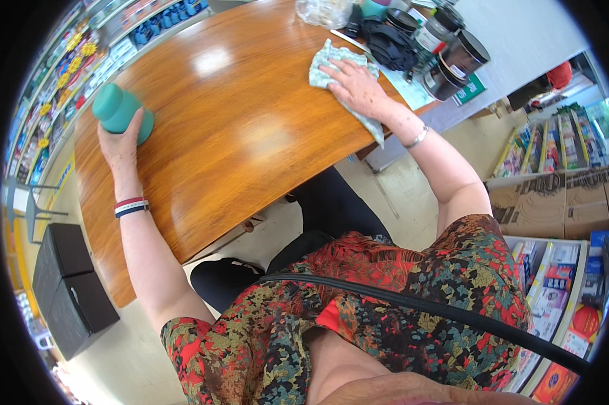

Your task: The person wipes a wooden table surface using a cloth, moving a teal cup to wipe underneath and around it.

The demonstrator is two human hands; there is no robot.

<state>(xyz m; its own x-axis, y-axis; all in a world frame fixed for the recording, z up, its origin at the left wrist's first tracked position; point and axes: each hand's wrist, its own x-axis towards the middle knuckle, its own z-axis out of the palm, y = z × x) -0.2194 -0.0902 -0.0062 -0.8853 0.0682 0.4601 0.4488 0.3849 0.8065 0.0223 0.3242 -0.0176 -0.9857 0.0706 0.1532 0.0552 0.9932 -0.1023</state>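
Left hand wrapped around teal cup at near-left edge of wooden table — fingers closed on its lower body, cup tilted, long axis leaning up-left. Farther out, right hand spread flat, pressing pale green cloth onto tabletop beside dark jars. Cloth long axis runs toward near-right edge, possibly overhanging. Best wiped with even palm pressure, overlapping strokes — clear of clutter.

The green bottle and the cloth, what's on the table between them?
Nothing: the head view shows only bare, shiny wooden table between the green bottle and the cloth.
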